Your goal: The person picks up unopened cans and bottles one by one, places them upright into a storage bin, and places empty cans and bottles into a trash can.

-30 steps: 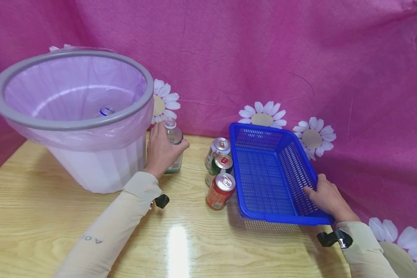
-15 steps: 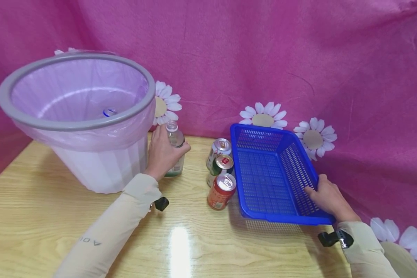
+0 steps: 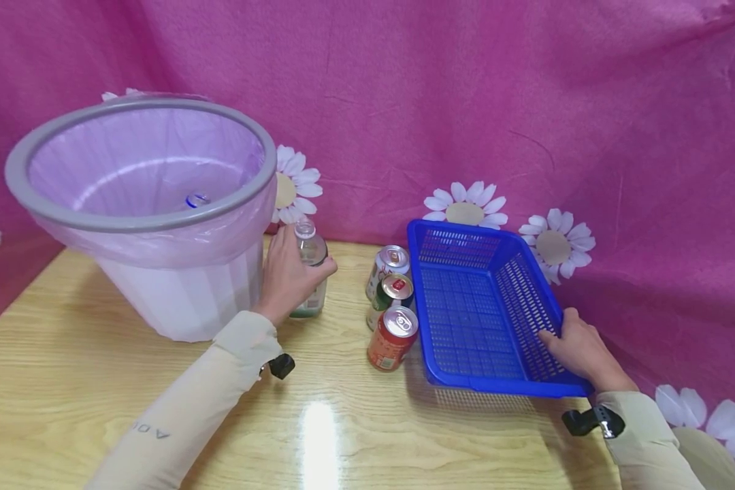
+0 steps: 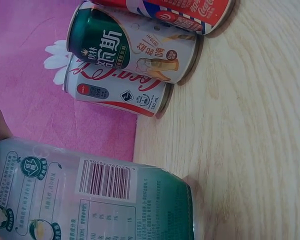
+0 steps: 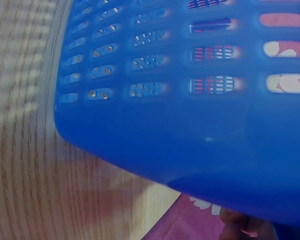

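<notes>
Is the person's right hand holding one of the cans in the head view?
No, the right hand grips the side of the blue basket, while the three cans stand along its opposite side.

"Where is your left hand point(image 3: 289, 275)?"
"It's left of the blue basket point(image 3: 468, 320), fingers and thumb bent in a grip. My left arm point(image 3: 184, 408) slants forward."
"And your right hand point(image 3: 582, 350)?"
"I'm holding the basket's right edge, thumb on the inside."
</notes>
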`<state>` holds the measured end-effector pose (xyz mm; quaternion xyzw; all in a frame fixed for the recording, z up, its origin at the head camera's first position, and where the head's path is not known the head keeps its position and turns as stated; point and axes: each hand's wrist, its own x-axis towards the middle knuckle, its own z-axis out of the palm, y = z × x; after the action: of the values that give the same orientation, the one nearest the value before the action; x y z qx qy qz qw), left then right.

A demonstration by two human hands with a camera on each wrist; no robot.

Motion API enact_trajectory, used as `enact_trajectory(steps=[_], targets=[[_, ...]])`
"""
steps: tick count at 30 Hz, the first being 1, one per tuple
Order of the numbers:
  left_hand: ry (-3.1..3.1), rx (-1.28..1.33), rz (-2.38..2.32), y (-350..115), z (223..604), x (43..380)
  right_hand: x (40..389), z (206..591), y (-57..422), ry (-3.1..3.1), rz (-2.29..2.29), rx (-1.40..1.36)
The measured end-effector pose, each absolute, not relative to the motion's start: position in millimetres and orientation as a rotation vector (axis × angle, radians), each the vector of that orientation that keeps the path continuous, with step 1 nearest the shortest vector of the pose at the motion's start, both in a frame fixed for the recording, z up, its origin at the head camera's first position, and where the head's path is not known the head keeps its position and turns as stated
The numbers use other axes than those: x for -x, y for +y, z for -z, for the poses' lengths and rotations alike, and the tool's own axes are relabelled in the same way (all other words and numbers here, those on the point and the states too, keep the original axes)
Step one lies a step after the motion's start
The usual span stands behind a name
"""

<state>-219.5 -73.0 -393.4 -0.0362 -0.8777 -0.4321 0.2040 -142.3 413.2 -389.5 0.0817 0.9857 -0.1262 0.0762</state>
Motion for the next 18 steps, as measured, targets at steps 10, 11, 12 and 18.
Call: enact_trajectory(steps=[10,11,12,18], targets=[[-2.442,0.12,1.221,-74.9,394.5,217.0,143.2,388.1,413.3,2.941,0.373,-0.259],[-2.439,0.123,1.22,-75.2,394.3,216.6,143.0,388.2,413.4,2.942,0.375,-0.258],[-2.438,0.126,1.219,-75.4,394.0,216.4,142.9,388.3,413.6,2.944,0.375,-0.257],[-2.427,0.156,1.215,-78.1,390.3,213.6,142.7,389.0,413.8,2.95,0.38,-0.246]])
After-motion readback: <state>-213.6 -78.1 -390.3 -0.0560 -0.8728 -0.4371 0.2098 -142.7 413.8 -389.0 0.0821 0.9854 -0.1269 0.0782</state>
